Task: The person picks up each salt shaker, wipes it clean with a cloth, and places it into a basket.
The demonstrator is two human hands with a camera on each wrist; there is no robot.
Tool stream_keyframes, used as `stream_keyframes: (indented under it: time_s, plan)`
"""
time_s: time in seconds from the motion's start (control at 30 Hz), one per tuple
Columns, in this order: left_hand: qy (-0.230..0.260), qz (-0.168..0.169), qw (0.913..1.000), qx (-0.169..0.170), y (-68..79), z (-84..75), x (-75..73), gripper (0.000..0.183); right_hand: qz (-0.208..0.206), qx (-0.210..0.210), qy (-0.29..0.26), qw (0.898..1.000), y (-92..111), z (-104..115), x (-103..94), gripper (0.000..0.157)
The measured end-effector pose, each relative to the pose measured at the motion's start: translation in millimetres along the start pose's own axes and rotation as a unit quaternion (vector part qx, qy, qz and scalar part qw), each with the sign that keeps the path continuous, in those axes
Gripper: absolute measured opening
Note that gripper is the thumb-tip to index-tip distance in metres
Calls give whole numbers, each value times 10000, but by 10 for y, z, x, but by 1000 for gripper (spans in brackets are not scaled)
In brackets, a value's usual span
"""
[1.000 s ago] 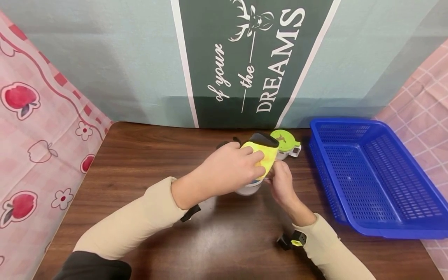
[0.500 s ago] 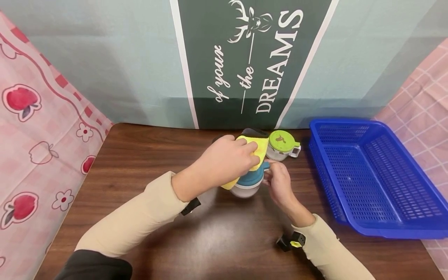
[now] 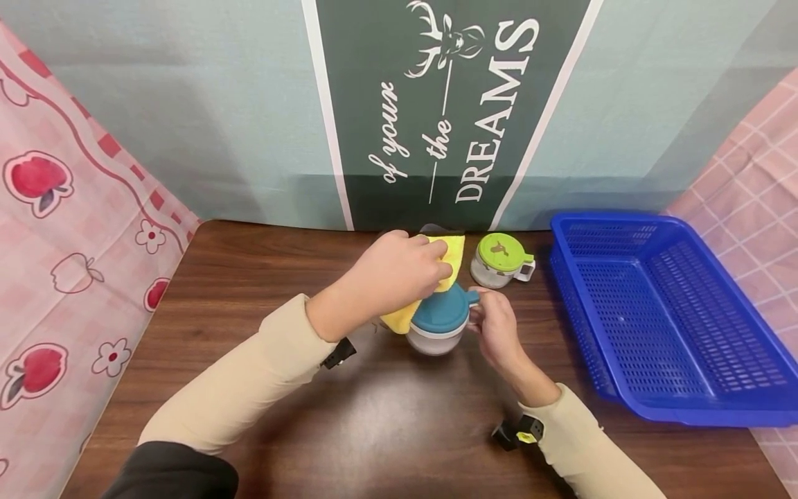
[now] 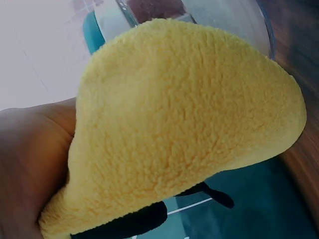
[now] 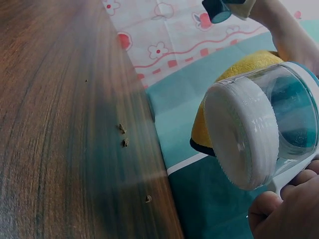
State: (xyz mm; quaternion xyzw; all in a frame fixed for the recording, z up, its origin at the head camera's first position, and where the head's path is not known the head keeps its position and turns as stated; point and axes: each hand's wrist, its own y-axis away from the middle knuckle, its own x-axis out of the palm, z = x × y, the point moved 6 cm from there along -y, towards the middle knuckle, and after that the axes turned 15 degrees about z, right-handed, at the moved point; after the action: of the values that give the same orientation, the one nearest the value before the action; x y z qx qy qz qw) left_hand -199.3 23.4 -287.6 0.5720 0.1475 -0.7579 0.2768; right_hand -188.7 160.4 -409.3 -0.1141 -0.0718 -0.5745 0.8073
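A clear seasoning jar (image 3: 434, 342) with a blue lid (image 3: 441, 310) is held near the table's middle. My right hand (image 3: 497, 327) grips its handle from the right. In my left hand (image 3: 399, 269) is a yellow cloth (image 3: 451, 258), bunched under curled fingers and draped along the jar's left and far side. Seen from the right wrist, the jar (image 5: 244, 129) is tilted in that view and has white contents, with the cloth (image 5: 249, 64) behind it. Fuzzy yellow cloth (image 4: 184, 104) fills most of the left wrist view and hides the left fingertips.
Behind the held jar stands another jar with a green lid (image 3: 501, 251) and white handle. A blue plastic basket (image 3: 661, 339) takes up the right side. Small brown bits (image 5: 122, 129) lie on the wooden table (image 3: 249, 277). A dark lid-like shape (image 4: 199, 190) shows below the cloth.
My left hand and the cloth have moved left, off the jar's top, so the blue lid now shows. The right hand stays at the handle.
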Motion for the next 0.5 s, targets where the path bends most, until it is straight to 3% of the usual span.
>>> stream_keyframes:
  time_s: [0.5]
  plan:
    - [316,-6,9993,-192,13,270,188,14,90,-256,-174,9995,6,29,-14,33]
